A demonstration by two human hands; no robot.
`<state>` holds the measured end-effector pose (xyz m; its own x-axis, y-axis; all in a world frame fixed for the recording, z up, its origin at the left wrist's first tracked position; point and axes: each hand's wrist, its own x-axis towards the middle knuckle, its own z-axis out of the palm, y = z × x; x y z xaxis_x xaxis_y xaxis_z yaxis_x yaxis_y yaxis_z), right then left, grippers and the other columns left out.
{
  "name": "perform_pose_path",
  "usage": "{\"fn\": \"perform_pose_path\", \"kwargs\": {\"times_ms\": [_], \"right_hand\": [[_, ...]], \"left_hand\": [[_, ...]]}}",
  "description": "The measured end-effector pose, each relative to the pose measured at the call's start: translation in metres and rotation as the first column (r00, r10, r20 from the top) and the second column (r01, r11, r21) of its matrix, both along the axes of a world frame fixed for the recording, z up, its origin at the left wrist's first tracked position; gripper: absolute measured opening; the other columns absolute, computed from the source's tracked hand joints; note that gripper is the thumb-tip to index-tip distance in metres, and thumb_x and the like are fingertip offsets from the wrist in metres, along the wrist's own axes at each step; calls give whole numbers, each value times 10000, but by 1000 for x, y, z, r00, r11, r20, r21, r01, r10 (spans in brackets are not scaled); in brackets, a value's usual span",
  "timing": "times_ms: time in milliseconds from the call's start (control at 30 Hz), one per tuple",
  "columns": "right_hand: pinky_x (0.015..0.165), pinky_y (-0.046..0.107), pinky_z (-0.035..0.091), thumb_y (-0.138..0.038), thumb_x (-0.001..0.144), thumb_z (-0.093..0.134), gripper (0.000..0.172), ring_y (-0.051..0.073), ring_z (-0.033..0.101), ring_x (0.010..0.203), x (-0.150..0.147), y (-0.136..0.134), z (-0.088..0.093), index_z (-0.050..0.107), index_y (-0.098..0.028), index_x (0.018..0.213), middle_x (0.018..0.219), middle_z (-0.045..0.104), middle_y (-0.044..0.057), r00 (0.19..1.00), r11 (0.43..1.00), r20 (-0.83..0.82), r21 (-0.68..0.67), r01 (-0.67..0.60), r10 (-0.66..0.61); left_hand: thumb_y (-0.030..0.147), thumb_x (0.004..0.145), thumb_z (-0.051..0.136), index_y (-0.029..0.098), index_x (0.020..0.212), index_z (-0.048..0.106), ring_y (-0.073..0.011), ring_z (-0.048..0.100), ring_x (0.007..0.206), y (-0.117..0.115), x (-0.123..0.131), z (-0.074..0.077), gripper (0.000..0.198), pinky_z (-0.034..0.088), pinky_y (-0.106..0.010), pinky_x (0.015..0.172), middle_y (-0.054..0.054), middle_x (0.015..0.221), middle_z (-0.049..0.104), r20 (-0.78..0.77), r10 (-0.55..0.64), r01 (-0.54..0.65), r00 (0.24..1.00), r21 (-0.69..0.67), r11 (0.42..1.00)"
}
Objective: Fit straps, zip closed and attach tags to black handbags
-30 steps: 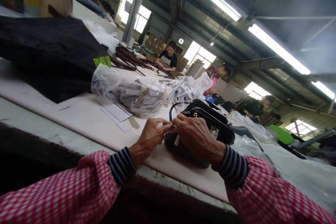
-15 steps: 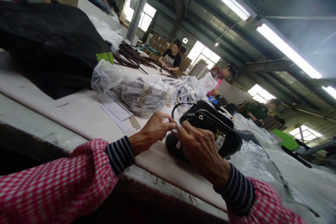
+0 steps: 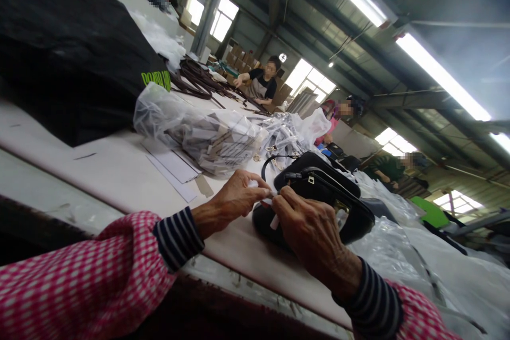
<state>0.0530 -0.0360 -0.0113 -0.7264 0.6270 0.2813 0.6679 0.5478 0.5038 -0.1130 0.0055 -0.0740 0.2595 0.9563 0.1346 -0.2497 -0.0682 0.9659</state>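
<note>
My left hand (image 3: 235,195) is closed, its thumb and fingertips pinching a soft, small white piece (image 3: 253,184) that looks like paper or thin wrapping. Facing it, my right hand (image 3: 313,226) pinches the same white stuff, and the fingertips of both hands nearly meet. A bit of white also sticks out under the right fingers. Right behind my hands a black handbag (image 3: 319,172) with a zip and gold-coloured fittings lies on the table (image 3: 131,186). The right hand covers part of its front.
A clear plastic bag (image 3: 219,141) full of small packets lies beyond my hands, with white cards (image 3: 175,170) beside it. On the left is a large black cloth bag (image 3: 71,58). Clear plastic sheeting (image 3: 382,244) spreads to the right. Co-workers sit further back, one (image 3: 258,85) facing this way.
My right hand has shifted slightly right and down, opening a small gap to the left fingertips. The handbag appears slightly further right. The co-worker opposite has moved their arms apart.
</note>
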Motion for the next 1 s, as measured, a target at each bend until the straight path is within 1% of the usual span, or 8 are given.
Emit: {"fn": "perform_pose_path", "kwargs": {"times_ms": [100,200,367,567,700,833,933,1000], "right_hand": [[563,310,219,-87,953,519,173,132,485,566,-1,2,3,611,-181,841,828,611,17,999,999,12,5,44,-44],[548,313,194,-107,944,511,160,132,482,557,-1,1,5,599,-181,832,828,608,17,995,995,16,14,97,-97],[551,304,213,-162,965,546,84,129,522,605,-3,-3,4,605,-189,912,867,620,12,996,995,7,-28,91,-91],[592,308,240,-42,909,551,164,135,524,616,-5,-1,0,604,-183,845,834,614,15,999,999,3,2,45,-45],[580,317,219,-40,878,541,161,141,525,604,-7,1,1,615,-182,867,841,615,26,994,994,2,-36,107,-107],[553,325,186,-57,896,516,156,145,542,597,-11,0,3,613,-177,873,844,619,37,980,979,17,-46,200,-199],[542,322,179,-35,876,516,166,149,569,613,-14,0,5,609,-172,889,866,630,43,966,965,45,-60,256,-254],[537,318,178,-30,866,519,172,156,585,625,-16,1,6,609,-171,905,877,634,47,961,960,58,-64,274,-271]], "left_hand": [[375,687,669,104,779,709,-59,371,420,-2,-1,1,289,240,-182,375,-48,644,653,-21,-4,4,1000,24,1000],[397,706,674,109,774,709,-56,372,419,-3,-1,2,297,232,-181,371,-54,676,673,-40,7,-5,999,48,999],[421,691,698,111,769,697,-52,331,391,-2,-1,2,320,207,-181,365,-11,562,596,-16,8,-8,1000,19,1000],[375,686,677,114,770,690,-54,355,404,1,0,0,274,232,-174,372,-23,591,618,-11,-5,5,1000,-2,1000],[358,727,651,118,814,703,-63,377,415,-1,0,-1,261,250,-180,376,-40,656,658,-44,-2,2,999,16,1000],[295,784,611,130,773,711,-67,375,432,-2,-1,-2,193,252,-193,408,0,618,607,-94,22,-10,995,126,992],[241,817,592,145,776,736,-82,446,535,-4,-3,-3,178,304,-195,497,5,666,620,-155,71,-26,985,277,960],[242,824,608,156,824,752,-100,478,608,-6,-5,-3,168,327,-200,550,7,694,626,-183,77,-15,980,321,947]]}}
